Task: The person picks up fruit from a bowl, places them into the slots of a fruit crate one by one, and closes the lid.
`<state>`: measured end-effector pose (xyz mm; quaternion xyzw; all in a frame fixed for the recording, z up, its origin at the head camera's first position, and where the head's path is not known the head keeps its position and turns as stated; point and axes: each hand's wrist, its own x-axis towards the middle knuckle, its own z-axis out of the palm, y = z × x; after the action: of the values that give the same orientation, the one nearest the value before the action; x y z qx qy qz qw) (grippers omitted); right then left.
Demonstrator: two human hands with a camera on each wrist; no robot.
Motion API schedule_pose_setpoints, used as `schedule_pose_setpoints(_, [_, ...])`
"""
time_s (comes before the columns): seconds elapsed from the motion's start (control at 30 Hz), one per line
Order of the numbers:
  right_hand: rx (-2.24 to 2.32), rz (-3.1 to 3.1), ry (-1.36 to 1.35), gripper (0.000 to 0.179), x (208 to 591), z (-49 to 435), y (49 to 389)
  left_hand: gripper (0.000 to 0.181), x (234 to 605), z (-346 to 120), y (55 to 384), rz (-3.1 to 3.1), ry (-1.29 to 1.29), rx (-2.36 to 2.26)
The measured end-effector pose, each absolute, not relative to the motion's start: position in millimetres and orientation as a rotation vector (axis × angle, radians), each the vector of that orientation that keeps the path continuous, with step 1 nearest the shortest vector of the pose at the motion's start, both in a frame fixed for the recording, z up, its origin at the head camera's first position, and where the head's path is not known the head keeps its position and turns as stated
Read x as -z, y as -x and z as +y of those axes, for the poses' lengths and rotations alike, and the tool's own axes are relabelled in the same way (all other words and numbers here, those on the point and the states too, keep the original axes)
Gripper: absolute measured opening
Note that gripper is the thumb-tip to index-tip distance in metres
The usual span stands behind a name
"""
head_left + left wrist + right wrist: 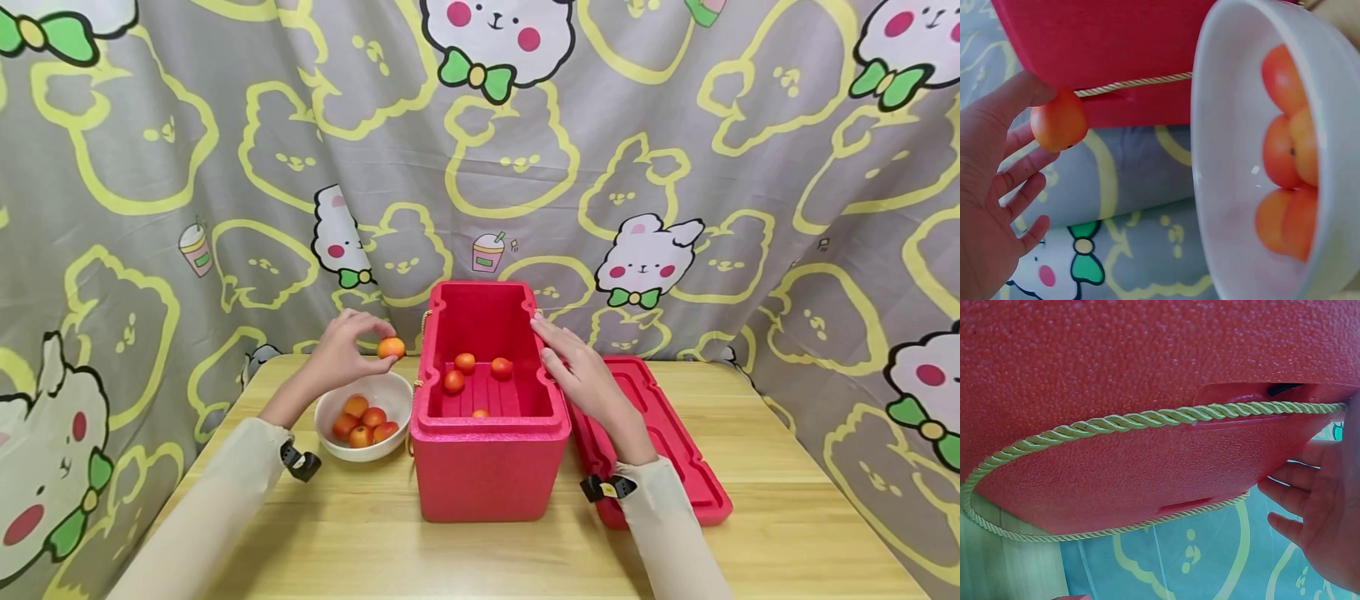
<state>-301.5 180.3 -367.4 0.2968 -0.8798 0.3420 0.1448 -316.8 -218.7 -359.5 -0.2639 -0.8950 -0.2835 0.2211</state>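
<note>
My left hand (347, 350) pinches a small orange-red fruit (391, 348) between thumb and index finger, above the bowl's far rim and left of the box. In the left wrist view the fruit (1060, 120) shows a dark spot at its lower end, and the other fingers are spread apart. Several like fruits (362, 436) lie in the white bowl (327, 414). The red foam box (491, 475) stands lidless, with several more fruits (465, 362) on its ribbed floor. My right hand (581, 367) rests on the box's right rim, fingers extended.
The red lid (693, 462) lies on the wooden table (787, 492) right of the box. Gold rope (1129, 422) loops along the box's side. A patterned grey curtain (525, 175) hangs behind the table.
</note>
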Motion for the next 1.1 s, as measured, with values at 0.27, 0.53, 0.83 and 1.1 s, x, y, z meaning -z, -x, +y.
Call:
schedule_pose_setpoints(0.27, [-0.994,-2.535,-0.851,0.059,368,180,301,0.036,338,-213,313,-2.372,0.759,0.785])
schedule_pose_setpoints(0.53, [-0.993,-2.539,-0.841,0.059,368,180,300,0.034,309,-201,306,-2.292,0.816,0.778])
schedule_pose_setpoints(0.83, [-0.999,-2.542,-0.835,0.059,367,181,300,0.034,282,-181,303,-2.245,0.879,0.791])
schedule_pose_setpoints(1.1, [-0.994,-2.534,-0.851,0.060,368,181,301,0.032,270,-160,305,-2.287,0.961,0.720])
